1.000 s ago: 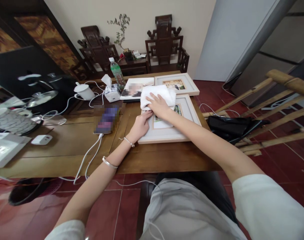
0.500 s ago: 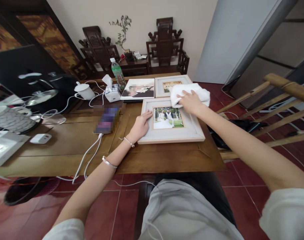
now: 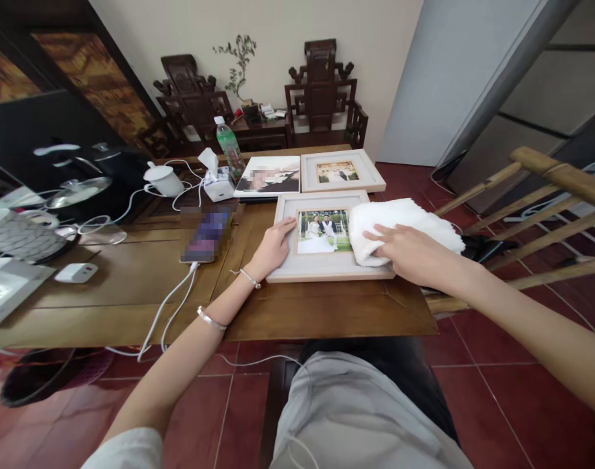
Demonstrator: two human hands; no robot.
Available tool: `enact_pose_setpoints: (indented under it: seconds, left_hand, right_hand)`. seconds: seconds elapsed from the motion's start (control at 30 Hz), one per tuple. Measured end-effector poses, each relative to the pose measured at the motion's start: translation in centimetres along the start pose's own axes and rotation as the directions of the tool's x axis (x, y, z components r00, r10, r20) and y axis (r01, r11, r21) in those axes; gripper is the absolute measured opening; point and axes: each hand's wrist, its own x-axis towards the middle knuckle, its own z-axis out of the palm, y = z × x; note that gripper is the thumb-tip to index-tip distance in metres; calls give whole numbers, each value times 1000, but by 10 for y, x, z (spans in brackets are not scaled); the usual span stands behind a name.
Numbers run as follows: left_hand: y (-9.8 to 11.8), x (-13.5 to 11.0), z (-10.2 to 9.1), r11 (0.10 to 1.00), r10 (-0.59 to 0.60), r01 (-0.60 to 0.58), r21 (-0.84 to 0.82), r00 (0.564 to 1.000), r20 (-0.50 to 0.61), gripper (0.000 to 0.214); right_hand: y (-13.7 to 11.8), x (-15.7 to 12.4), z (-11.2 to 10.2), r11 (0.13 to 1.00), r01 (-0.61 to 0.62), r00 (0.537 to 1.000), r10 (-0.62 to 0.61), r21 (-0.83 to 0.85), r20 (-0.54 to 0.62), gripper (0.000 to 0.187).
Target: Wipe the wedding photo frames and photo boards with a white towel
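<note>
A pale picture frame (image 3: 321, 268) with a wedding photo lies flat near the table's front edge. My left hand (image 3: 274, 246) grips its left side, thumb and fingers over the border. My right hand (image 3: 399, 251) presses a folded white cloth (image 3: 409, 218) onto the frame's right side. The cloth covers the right border and part of the photo's right edge, and it hangs out past the table. Behind lies a second pale frame (image 3: 373, 170) with a smaller photo, beside a frameless picture panel (image 3: 272, 182).
Left of the frame lies a phone (image 3: 206, 236) on a white charging cable (image 3: 166, 303). Farther back stand a tissue box (image 3: 219, 185), a plastic bottle (image 3: 229, 144) and a lidded white cup (image 3: 163, 179). A wooden chair (image 3: 546, 170) stands to the right.
My right hand and the cloth have moved from the frame's top right corner down and right along its right side, uncovering the second frame. My left hand keeps its hold.
</note>
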Motion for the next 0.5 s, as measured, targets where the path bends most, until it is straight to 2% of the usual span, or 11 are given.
enact_pose_setpoints:
  seconds: [0.1, 0.17, 0.4, 0.5]
  left_hand:
    - [-1, 0, 0, 1000, 5, -5, 14, 1000, 3, 58]
    - [-1, 0, 0, 1000, 7, -7, 18, 1000, 5, 59]
    - [-1, -1, -1, 1000, 0, 0, 23, 1000, 13, 62]
    - [-1, -2, -1, 1000, -4, 4, 23, 1000, 8, 62]
  right_hand:
    - [1, 4, -4, 997, -59, 996, 62, -43, 71, 42]
    - [8, 15, 0, 991, -105, 992, 110, -78, 61, 43]
    - [55, 68, 33, 977, -179, 979, 165, -114, -116, 46]
    - [62, 76, 40, 971, -197, 972, 176, -132, -155, 46]
